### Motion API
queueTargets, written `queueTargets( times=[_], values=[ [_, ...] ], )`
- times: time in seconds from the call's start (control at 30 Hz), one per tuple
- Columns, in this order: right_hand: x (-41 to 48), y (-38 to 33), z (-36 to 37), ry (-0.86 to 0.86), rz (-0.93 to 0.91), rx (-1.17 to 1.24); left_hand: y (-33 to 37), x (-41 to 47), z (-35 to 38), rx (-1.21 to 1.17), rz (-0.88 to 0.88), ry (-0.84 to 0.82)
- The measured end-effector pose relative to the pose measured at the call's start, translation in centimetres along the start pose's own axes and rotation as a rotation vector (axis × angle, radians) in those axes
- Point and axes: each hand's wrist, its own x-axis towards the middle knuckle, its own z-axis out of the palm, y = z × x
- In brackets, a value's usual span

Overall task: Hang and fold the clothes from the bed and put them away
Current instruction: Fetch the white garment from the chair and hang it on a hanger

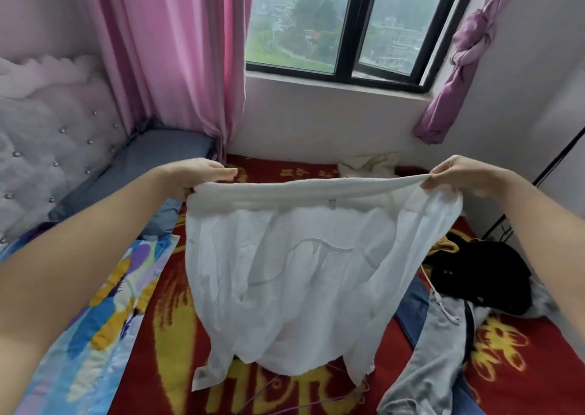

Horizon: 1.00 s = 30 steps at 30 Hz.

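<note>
Folding step: left hand (202,174) and right hand (459,174) pinch white shirt (285,256) taut; next, lower it toward 6 o'clock onto the bed (177,335).

Window (297,19) sat at 12 o'clock, dark frame, grey daylight, trees and buildings outside. Pink curtain (177,60) hung at 11, knotted purple curtain (468,44) at 2. White wall (316,120) ran below the sill. Tufted headboard (47,136) stood at 9. Bed (177,335) at 6 wore red-yellow cover.

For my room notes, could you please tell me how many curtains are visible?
2: a pink curtain hanging left of the window, and a purple curtain knotted at its right; others may lie outside the frame.
</note>
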Motion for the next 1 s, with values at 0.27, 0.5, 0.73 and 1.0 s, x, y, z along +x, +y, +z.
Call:
queueTargets(
  times=[0.27,0.5,0.73,1.0],
  values=[
    [1.7,-0.5,1.5,0.178,0.063,0.453,-1.1,0.4,1.7,0.192,0.271,-0.399],
    [3.2,0.1,2.9,0.188,0.082,0.524,-2.8,1.1,1.2,0.163,0.316,-0.183],
    [6.5,-1.0,5.5,0.238,0.021,0.617,-6.7,3.0,4.3,-0.18,0.334,0.389],
    [14.1,-2.5,9.1,0.376,-0.039,0.523,-8.0,6.3,3.2,-0.339,0.197,0.675]
  ],
)
